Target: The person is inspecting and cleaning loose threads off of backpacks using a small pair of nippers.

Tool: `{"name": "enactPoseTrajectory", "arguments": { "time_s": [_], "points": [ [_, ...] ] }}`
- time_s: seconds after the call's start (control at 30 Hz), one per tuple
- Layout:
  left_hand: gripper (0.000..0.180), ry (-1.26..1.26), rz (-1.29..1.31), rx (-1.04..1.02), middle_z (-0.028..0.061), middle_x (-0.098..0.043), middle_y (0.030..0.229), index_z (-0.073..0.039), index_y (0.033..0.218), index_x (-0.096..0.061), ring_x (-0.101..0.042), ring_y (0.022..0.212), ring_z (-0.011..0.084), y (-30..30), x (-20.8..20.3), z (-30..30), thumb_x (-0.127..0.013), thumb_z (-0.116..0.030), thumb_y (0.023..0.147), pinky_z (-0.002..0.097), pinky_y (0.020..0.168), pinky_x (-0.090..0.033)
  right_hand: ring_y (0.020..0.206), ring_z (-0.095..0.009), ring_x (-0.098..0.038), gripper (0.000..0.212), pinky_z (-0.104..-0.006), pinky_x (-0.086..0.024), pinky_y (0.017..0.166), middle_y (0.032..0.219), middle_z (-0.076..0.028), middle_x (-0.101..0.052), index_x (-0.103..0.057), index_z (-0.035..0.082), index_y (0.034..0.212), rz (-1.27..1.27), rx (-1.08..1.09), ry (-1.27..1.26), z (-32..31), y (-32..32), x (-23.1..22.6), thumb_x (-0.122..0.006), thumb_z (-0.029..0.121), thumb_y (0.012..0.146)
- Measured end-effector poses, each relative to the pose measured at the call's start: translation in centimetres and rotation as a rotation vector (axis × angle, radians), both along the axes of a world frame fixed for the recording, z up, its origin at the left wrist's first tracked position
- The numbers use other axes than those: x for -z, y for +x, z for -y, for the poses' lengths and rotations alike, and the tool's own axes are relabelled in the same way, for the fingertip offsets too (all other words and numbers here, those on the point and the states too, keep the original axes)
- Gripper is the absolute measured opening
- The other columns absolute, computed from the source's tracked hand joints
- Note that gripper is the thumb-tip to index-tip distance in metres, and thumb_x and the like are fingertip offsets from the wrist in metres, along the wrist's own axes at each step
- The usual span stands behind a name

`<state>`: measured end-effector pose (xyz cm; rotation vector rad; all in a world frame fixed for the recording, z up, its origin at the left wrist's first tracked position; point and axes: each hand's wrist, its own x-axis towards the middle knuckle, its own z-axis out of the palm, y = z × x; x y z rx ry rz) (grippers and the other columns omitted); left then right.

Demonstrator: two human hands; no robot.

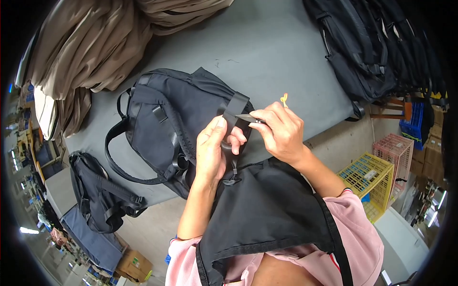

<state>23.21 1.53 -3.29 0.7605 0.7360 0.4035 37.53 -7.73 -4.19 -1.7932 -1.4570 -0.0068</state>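
Note:
A black backpack [191,97] lies on the grey table [281,62] in front of me, its shoulder straps toward the left and bottom. My left hand [210,150] pinches a flat black webbing strap [237,101] at the bag's right end, with the thumb on top and fingers curled beneath. Closed around a pair of small dark thread snips [247,117], my right hand [285,133] brings the pointed blades against the strap, close to the left fingertips. A yellow cord [285,99] pokes out behind the right hand. My fingers hide the snips' handles.
Piles of brown fabric [95,43] cover the far left. More black bags [355,43] are stacked at the far right, and another black bag [98,188] hangs over the near left edge. Yellow [367,175] and pink [394,147] crates stand to the right, below table height.

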Motion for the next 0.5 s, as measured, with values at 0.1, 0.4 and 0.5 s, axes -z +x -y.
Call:
{"name": "enactPoseTrajectory", "arguments": {
  "time_s": [0.1, 0.4, 0.5],
  "points": [
    [0.033, 0.002, -0.003, -0.021, 0.0100, -0.061, 0.073, 0.003, 0.100, -0.057, -0.050, 0.054, 0.0099, -0.1, 0.0, 0.1, -0.040, -0.025, 0.099, 0.0213, 0.054, -0.043, 0.055, -0.020, -0.052, 0.020, -0.0307, -0.040, 0.050, 0.074, -0.003, -0.055, -0.061, 0.007, 0.086, -0.078, 0.023, 0.033, 0.3, -0.2, 0.0, -0.072, 0.012, 0.070],
    [0.032, 0.023, -0.017, 0.002, 0.0096, -0.062, 0.074, 0.003, 0.099, -0.057, -0.049, 0.053, 0.0094, 0.0, -0.1, -0.1, -0.041, -0.025, 0.098, 0.0210, 0.054, -0.042, 0.054, -0.021, -0.052, 0.023, -0.0300, -0.043, 0.053, 0.073, -0.007, -0.055, -0.062, 0.006, 0.089, -0.085, 0.019, 0.009, 0.3, -0.2, -0.2, -0.073, 0.005, 0.069],
    [0.033, 0.326, 0.033, -0.017, 0.0081, -0.062, 0.077, 0.004, 0.113, -0.054, -0.050, 0.056, 0.0073, 1.6, -2.8, -2.3, -0.041, -0.023, 0.099, 0.0210, 0.057, -0.043, 0.062, -0.013, -0.049, 0.027, -0.0245, -0.043, 0.056, 0.081, -0.006, -0.053, -0.059, 0.004, 0.094, -0.379, 0.095, 0.050, 0.3, -0.1, -1.1, -0.074, 0.005, 0.072]
  ]
}}
